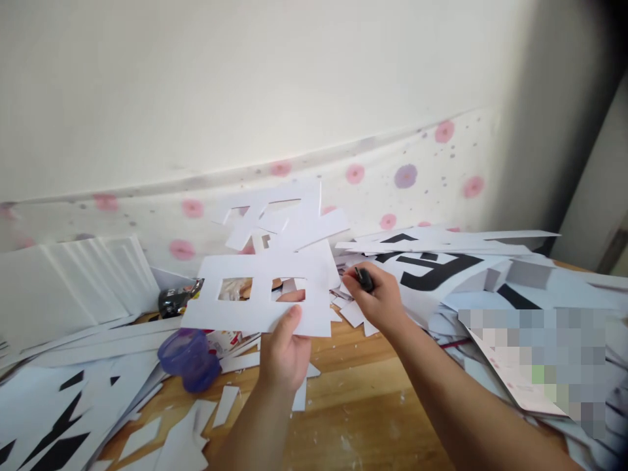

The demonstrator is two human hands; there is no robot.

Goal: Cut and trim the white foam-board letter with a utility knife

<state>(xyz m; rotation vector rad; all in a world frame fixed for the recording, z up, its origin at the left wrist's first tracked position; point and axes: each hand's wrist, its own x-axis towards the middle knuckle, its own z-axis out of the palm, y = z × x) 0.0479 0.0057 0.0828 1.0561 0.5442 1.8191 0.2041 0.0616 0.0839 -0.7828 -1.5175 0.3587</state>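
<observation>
My left hand (287, 353) is closed on a white sheet (262, 291) with two rectangular windows cut through it. The thumb lies on the front and a finger shows behind through the right window. Just right of the sheet, my right hand (380, 297) is wrapped round a small black-handled tool (364, 279); its tip is hidden, so I cannot tell its exact kind. The tool is apart from the sheet. Behind the held sheet, more white cut-out pieces (294, 219) rise against the wall covering.
A purple plastic container (191, 360) and a dark wrapper (174, 301) sit left on the wooden table (358, 412). Paper scraps (181, 438) litter the front. Black-printed white sheets (436, 268) pile up at right; white panels (88, 281) lean at left. A pixelated rectangular item (540, 366) lies right.
</observation>
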